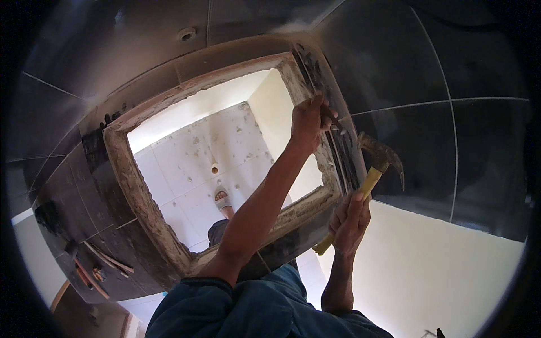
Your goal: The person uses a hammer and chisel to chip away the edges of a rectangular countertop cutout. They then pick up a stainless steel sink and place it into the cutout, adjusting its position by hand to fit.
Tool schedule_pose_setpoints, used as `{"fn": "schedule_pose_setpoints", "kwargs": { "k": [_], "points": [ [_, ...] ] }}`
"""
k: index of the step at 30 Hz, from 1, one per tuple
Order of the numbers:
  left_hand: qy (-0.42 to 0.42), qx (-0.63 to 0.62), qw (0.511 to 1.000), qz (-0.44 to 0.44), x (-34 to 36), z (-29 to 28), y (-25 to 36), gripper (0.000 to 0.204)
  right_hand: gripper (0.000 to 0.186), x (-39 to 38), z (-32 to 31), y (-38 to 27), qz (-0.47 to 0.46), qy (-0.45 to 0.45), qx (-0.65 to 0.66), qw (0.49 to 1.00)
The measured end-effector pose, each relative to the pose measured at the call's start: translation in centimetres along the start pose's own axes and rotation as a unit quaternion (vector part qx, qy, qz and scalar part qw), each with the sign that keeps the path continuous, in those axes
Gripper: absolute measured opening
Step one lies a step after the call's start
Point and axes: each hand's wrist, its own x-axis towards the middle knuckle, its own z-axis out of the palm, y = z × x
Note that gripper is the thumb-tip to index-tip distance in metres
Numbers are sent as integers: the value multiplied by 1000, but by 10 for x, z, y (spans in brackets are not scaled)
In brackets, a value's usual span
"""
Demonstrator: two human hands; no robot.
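My left hand (307,123) is closed around a short dark metal chisel (336,123) at the right rim of a rectangular opening (119,149) in a dark tiled counter. The chisel's other end is hidden by my fingers. Lower and to the right, my right hand (350,222) grips a claw hammer (370,181) by its yellow handle. The hammer's worn metal head (382,155) is up, close to the chisel but apart from it. Rough, chipped mortar lines the opening, and dark smears and grooves mark the strip (345,160) beside my left hand.
Through the opening show a pale tiled floor (186,143), a pipe stub (214,168) and my sandalled foot (222,197). Dark wall tiles (406,135) rise at the right and far side, with a round fitting (186,34). Several tools (90,276) lie on the counter's left part.
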Motion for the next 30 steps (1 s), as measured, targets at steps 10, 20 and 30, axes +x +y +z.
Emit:
{"fn": "schedule_pose_setpoints", "kwargs": {
  "k": [10,20,30],
  "points": [
    [16,7,1000,-19,4,10,10,27,33,-3,55,25,49,-12,160,986],
    [8,49,999,-9,10,-6,15,32,33,-13,55,47,-40,68,143,987],
    [-2,61,997,-36,7,-10,20,29,43,-8,57,38,-55,59,175,981]
  ]
}}
